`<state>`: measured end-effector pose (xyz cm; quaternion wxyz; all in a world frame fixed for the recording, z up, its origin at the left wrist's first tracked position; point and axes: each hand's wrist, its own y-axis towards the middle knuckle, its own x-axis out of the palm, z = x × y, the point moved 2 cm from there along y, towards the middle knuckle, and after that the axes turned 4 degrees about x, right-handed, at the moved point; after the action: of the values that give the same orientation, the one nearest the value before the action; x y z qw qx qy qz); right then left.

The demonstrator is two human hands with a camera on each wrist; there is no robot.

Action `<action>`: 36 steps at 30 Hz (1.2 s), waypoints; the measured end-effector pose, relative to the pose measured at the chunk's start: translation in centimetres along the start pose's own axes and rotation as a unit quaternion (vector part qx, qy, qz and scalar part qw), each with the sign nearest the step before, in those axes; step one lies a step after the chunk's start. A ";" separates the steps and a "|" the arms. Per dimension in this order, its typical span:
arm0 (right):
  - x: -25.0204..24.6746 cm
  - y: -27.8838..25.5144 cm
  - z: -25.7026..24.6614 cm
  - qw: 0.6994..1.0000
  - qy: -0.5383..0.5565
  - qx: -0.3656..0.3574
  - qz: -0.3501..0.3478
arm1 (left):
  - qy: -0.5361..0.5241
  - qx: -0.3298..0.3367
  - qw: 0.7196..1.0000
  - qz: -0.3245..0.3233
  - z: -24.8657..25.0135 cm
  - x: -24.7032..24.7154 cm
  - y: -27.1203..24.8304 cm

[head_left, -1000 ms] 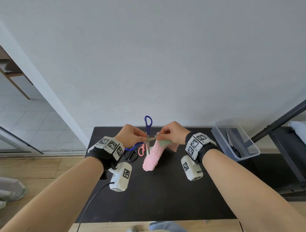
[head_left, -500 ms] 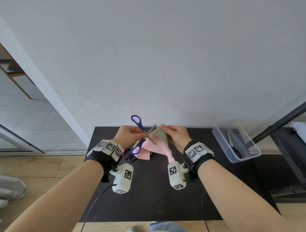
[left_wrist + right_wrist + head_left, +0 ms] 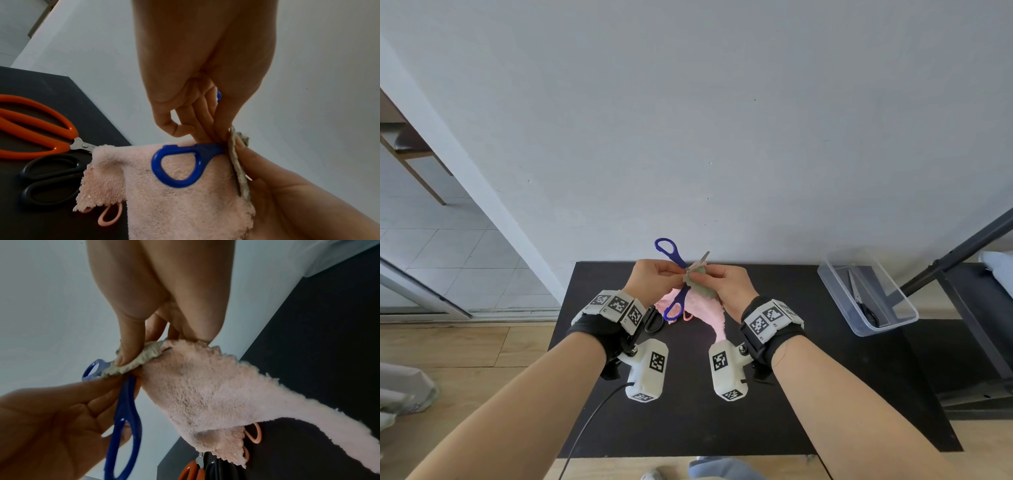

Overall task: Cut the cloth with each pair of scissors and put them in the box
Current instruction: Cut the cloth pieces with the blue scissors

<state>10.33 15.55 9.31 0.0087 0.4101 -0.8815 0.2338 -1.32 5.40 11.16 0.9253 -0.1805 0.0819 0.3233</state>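
Blue-handled steel scissors point(image 3: 676, 274) held aloft between both hands, above black tabletop point(image 3: 688, 421); long axis running from far loop down toward body. Left hand point(image 3: 652, 282) pinching them near pivot, nearer of the two. Right hand point(image 3: 729, 286) clamped on fuzzy pink cloth point(image 3: 705, 306), touching the blades. Clear plastic box point(image 3: 869, 298) well off to right, one pair inside. Orange-handled scissors point(image 3: 39, 123) and black-handled scissors point(image 3: 49, 178) lying on table by pale wall.
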 end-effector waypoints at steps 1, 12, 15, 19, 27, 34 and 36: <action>0.0 0.0 -0.1 1.000 -0.006 -0.003 0.005 | 0.003 -0.001 1.000 0.000 0.0 0.0 0.0; 0.5 1.0 -0.1 0.996 0.034 0.007 0.079 | 0.024 -0.004 1.000 0.011 1.1 0.5 0.1; 0.2 1.3 0.0 0.994 0.029 0.013 0.104 | 0.023 -0.002 1.000 0.012 1.1 0.7 -0.1; -0.2 1.4 -0.1 0.993 0.035 0.018 0.113 | 0.028 0.000 1.000 0.009 1.2 0.8 -0.2; -1.4 1.1 -1.6 0.986 0.138 0.014 0.094 | -0.009 -0.007 1.000 0.029 0.7 0.3 -0.2; 0.0 0.4 -0.1 0.997 0.060 0.027 0.036 | -0.018 0.002 0.999 0.032 0.7 0.3 0.1; 0.3 0.4 0.1 0.998 0.051 0.022 0.041 | 0.001 0.003 1.000 0.023 0.6 0.3 0.1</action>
<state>9.80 15.52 9.14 0.0345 0.3612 -0.8907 0.2739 -1.11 5.90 11.61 0.9181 -0.1761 0.0882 0.3440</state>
